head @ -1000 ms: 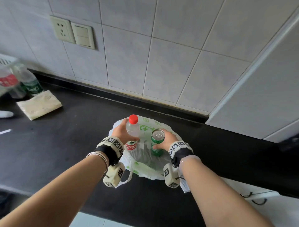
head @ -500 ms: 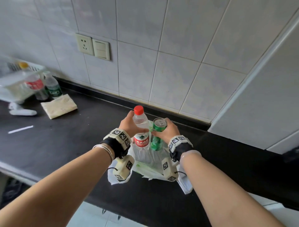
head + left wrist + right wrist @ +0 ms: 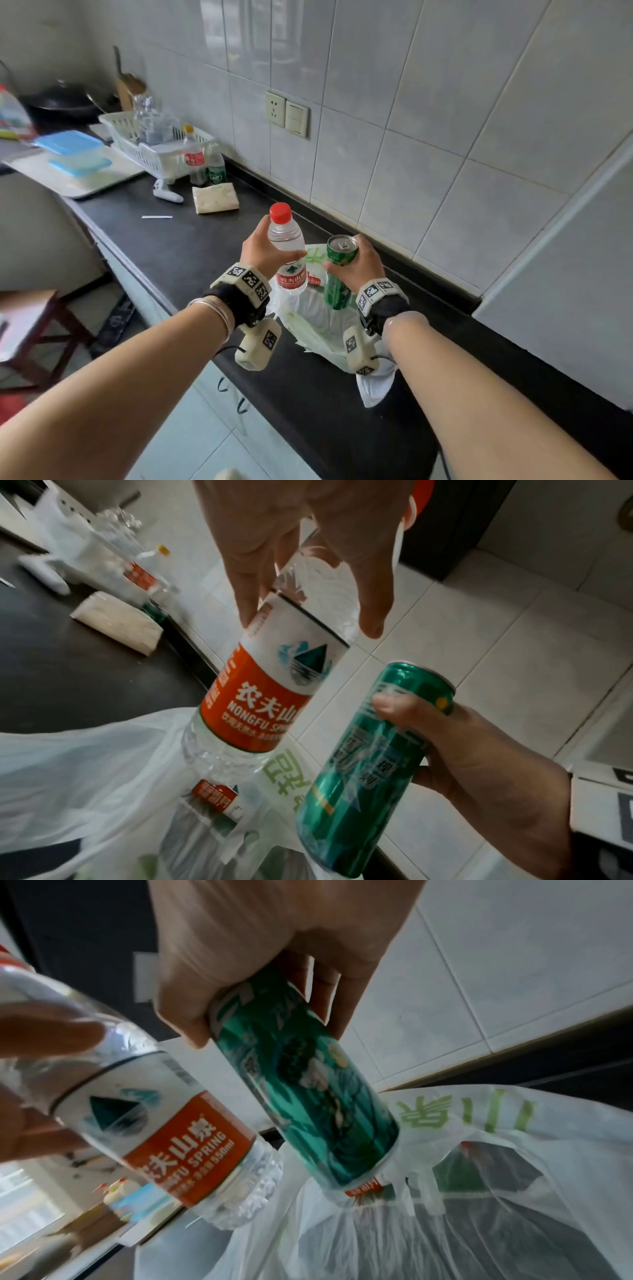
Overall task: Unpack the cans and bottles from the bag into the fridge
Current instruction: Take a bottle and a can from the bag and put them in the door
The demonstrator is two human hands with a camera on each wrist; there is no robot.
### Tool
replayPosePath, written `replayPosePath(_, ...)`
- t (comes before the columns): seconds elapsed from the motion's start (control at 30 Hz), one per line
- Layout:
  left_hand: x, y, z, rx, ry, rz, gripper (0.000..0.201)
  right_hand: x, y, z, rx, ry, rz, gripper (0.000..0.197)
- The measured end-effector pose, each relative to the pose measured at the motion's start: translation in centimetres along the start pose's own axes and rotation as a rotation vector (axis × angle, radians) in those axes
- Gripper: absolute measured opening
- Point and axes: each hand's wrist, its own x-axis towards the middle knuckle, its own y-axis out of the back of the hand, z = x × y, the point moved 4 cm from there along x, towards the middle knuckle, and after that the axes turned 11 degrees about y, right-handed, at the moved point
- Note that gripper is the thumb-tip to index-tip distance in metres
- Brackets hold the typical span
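My left hand (image 3: 265, 251) grips a clear water bottle (image 3: 287, 250) with a red cap and a red-and-white label (image 3: 270, 696), held upright above the bag. My right hand (image 3: 356, 265) grips a tall green can (image 3: 339, 274) near its top; the can (image 3: 308, 1091) tilts slightly beside the bottle (image 3: 164, 1118). Below both lies a thin white plastic bag (image 3: 318, 318) with green print, open on the black counter (image 3: 178, 246). Another red-labelled bottle (image 3: 215, 800) shows inside the bag (image 3: 85, 764). The white fridge (image 3: 582, 274) stands at the right.
Further left on the counter are a folded cloth (image 3: 215, 198), two bottles (image 3: 205, 161), a white dish rack (image 3: 150, 144) and blue-lidded containers (image 3: 73, 152). A wall socket (image 3: 286, 113) is on the tiled wall. A wooden stool (image 3: 37, 325) stands at floor level, left.
Both hands have lifted the bottle and the can up out of the bag. The head view has swung left, bringing the dish rack and stool into sight.
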Motion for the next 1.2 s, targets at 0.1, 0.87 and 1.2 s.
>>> replayPosePath(0.1, -3.1, 2.1, 0.3, -0.026, 0.009, 0.073, 0.066, -1.3, -0.1, -1.3, 0.028, 0.054, -0.026, 0.055)
replayPosePath(0.87, -32.5, 25.6, -15.5, 0.055, 0.317, 0.659, 0.076, -24.4, -16.1, -24.4, 0.132, 0.535, -0.533, 0.063)
replayPosePath(1.2, -48.7, 30.7, -20.4, -0.017, 0.466, 0.982, 0.075, -37.2, -20.2, -32.6, 0.290, 0.794, -0.825, 0.059)
